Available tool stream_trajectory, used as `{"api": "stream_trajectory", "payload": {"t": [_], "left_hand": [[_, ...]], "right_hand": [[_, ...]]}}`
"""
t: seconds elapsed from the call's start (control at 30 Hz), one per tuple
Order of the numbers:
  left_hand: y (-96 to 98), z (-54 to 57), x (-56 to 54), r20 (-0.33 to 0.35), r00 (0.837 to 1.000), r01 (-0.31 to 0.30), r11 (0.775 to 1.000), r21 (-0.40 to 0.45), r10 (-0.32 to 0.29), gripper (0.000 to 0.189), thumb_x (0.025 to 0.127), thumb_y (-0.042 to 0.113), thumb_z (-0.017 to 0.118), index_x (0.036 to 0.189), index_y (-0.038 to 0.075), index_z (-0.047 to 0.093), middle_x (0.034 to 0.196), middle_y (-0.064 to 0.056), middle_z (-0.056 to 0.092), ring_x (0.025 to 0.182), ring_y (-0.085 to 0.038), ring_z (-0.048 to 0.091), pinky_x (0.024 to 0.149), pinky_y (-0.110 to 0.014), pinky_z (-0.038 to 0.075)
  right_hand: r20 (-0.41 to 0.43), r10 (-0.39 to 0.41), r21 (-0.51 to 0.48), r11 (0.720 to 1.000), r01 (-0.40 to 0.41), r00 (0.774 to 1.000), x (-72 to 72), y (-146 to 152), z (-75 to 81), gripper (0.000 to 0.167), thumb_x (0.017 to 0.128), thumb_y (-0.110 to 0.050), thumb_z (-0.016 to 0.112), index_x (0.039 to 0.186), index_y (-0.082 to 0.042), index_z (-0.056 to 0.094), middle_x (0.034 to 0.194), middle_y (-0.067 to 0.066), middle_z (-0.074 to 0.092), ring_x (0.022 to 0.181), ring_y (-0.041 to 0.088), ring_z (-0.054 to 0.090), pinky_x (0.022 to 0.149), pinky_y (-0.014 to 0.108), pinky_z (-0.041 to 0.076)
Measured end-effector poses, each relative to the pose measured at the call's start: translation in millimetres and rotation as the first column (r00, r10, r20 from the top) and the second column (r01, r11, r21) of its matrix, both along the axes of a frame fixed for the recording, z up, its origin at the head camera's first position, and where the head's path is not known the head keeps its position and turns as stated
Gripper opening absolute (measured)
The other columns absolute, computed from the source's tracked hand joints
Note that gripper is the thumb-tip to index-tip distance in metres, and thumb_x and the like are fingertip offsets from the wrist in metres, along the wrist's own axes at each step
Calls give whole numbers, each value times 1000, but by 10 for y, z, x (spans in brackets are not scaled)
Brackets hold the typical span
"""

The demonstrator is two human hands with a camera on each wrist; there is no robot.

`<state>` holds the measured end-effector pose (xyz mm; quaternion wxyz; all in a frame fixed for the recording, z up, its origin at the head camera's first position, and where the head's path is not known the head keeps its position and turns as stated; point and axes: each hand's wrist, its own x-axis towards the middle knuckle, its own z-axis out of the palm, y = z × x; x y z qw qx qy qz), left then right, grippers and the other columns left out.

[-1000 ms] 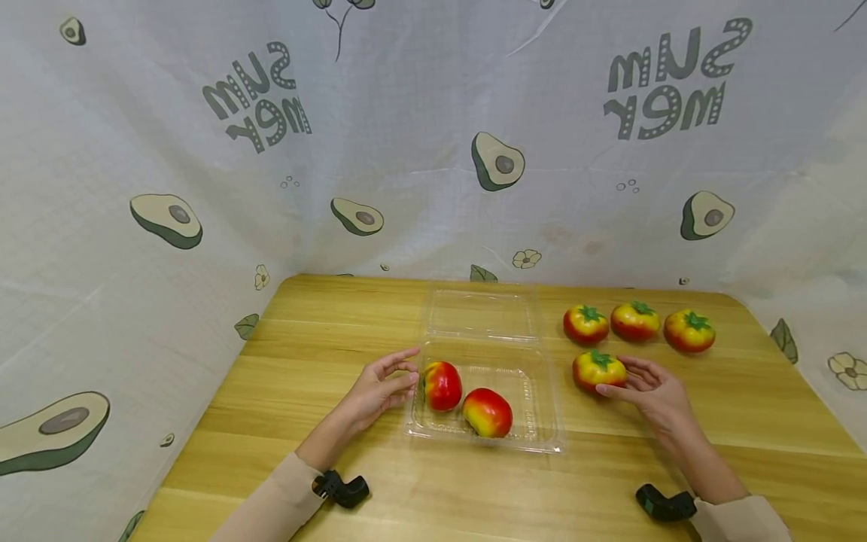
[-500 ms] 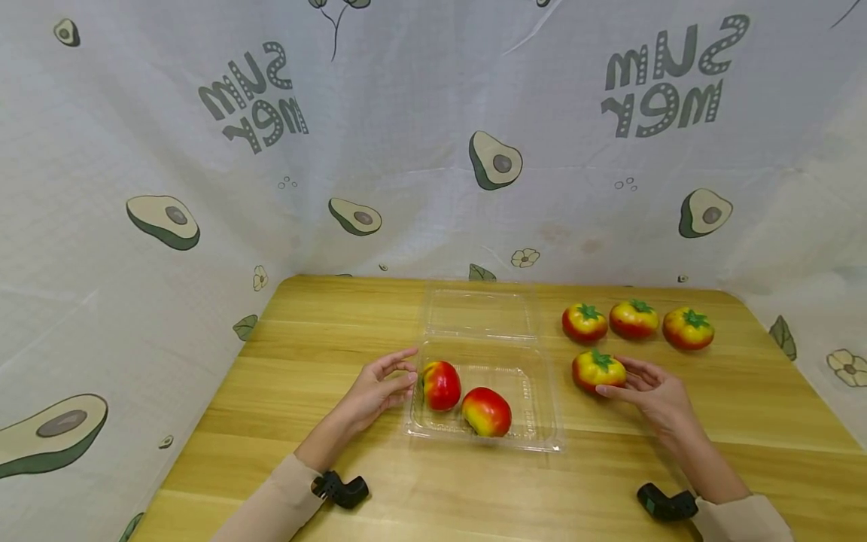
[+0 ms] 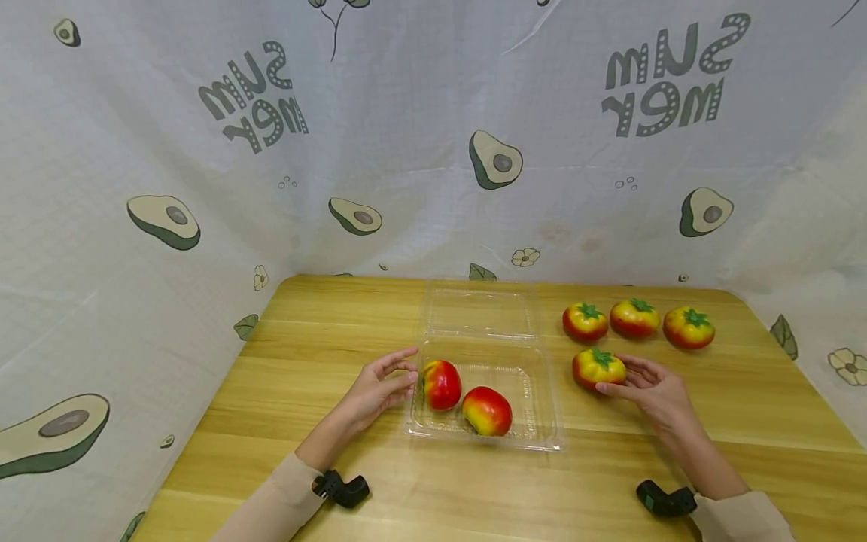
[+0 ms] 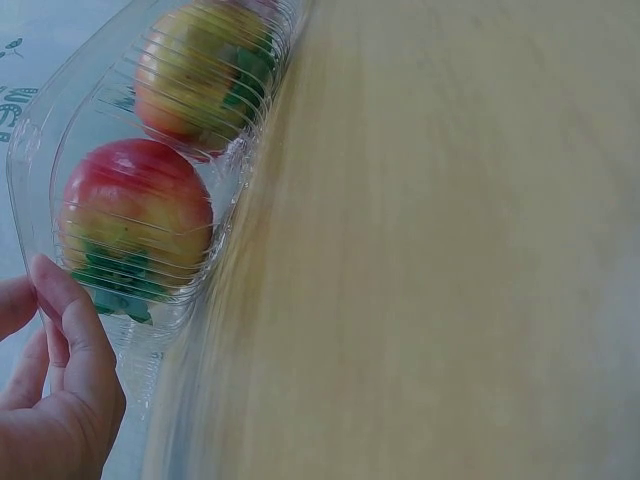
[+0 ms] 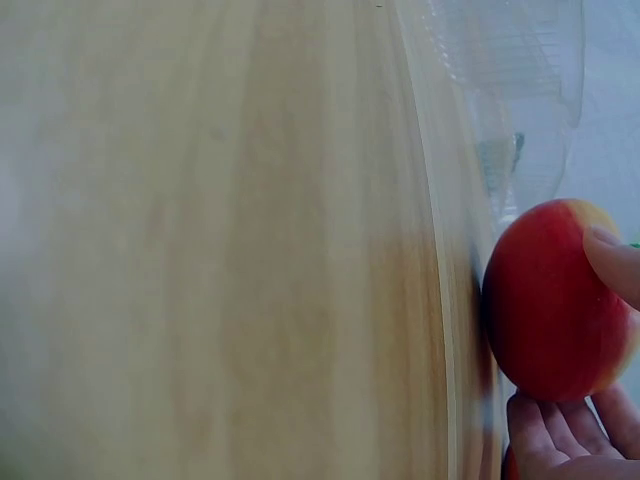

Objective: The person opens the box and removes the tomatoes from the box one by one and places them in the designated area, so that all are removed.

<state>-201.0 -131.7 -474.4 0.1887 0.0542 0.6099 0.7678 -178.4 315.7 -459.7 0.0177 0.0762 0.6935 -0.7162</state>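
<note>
A clear plastic clamshell box (image 3: 535,399) lies with its lid folded back. Inside are two red-and-yellow toy persimmons (image 3: 442,385), both tipped on their sides. My left hand (image 3: 375,388) is at the box's left edge; in the left wrist view the thumb and fingertips (image 4: 58,285) pinch the rim. To the right of the box, my right hand (image 3: 657,395) grips another persimmon (image 3: 596,373), its green leaves upward. In the right wrist view the thumb lies on one side of this red fruit (image 5: 550,300), fingers on the other.
Three more persimmons (image 3: 634,321) sit in a row on the wooden table (image 3: 325,316), behind the right hand. The transparent lid (image 3: 481,312) reaches toward the back edge. A white printed curtain (image 3: 420,150) hangs behind and along the sides.
</note>
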Motion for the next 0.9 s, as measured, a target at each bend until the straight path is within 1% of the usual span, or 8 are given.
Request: {"api": "stream_trajectory", "payload": {"t": [0.1, 0.4, 0.53, 0.67, 0.9], "left_hand": [[2, 3, -1, 1, 1000, 1, 1000, 1, -1, 55, 98, 0, 62, 149, 3, 44, 118, -12, 53, 80, -11, 62, 73, -21, 56], [2, 15, 5, 8, 1000, -5, 1000, 6, 5, 55, 97, 1, 62, 149, 4, 44, 118, -12, 53, 80, -11, 62, 73, -21, 56], [6, 16, 4, 10, 1000, -6, 1000, 9, 5, 55, 97, 1, 62, 149, 4, 44, 120, -14, 53, 79, -11, 62, 72, -21, 56], [8, 18, 4, 13, 1000, -10, 1000, 8, 10, 55, 97, 0, 62, 149, 4, 44, 120, -15, 53, 79, -11, 62, 72, -21, 56], [11, 21, 13, 15, 1000, -11, 1000, 8, 11, 54, 97, 0, 62, 148, 3, 45, 119, -13, 53, 78, -11, 62, 71, -20, 56]], "right_hand": [[-6, 1, 11, 1000, -1, 1000, -7, 3, 3, 43, 80, 6, 81, 106, -26, 70, 97, -22, 68, 91, -9, 62, 77, 9, 51], [-26, 19, 23, 1000, -19, 999, 4, 16, 10, 44, 80, 7, 80, 111, -21, 69, 100, -22, 68, 94, -9, 62, 78, 9, 51], [-22, 26, 54, 998, -25, 999, 12, 17, 14, 44, 80, 4, 81, 114, -20, 68, 100, -24, 67, 94, -11, 60, 79, 8, 50], [-13, 20, 62, 998, -20, 1000, 9, 19, 16, 45, 79, 3, 82, 116, -19, 68, 100, -24, 66, 94, -13, 59, 79, 7, 49], [-19, 22, 34, 999, -21, 1000, -3, 34, 6, 47, 79, 5, 81, 118, -17, 67, 102, -24, 67, 95, -14, 59, 80, 8, 49]]}}
